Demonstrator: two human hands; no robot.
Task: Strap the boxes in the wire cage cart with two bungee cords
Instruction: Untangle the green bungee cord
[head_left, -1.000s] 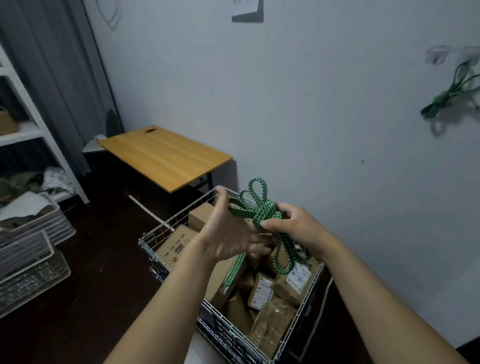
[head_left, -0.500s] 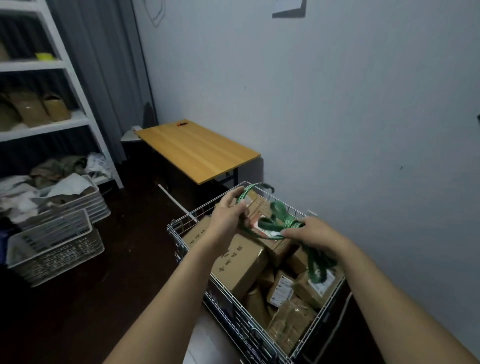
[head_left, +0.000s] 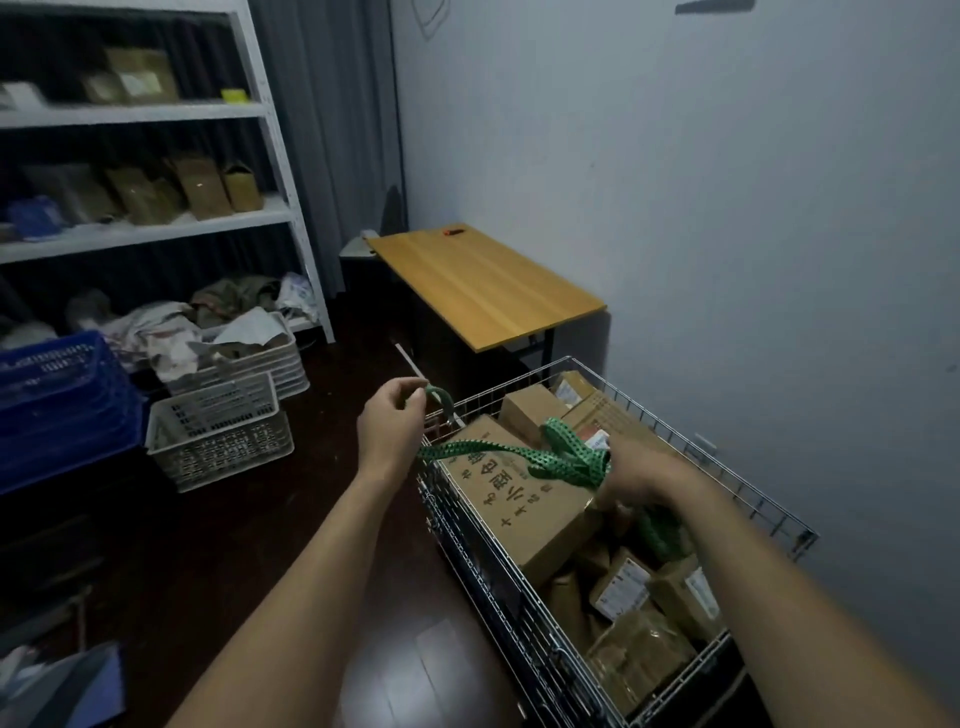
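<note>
A wire cage cart stands by the wall, filled with cardboard boxes and brown parcels. A green bungee cord with black dots stretches over the big box. My left hand pinches one end of the cord just outside the cart's near left corner. My right hand grips the bundled remainder of the cord above the boxes, with a loop hanging below it into the cart.
A wooden table stands against the wall beyond the cart. White shelves with bags line the left side. White baskets and a blue crate sit on the dark floor.
My left hand has drawn one cord end out leftward, from above the boxes to the cart's corner. The coil has partly unwound. My view has swung left and down.
</note>
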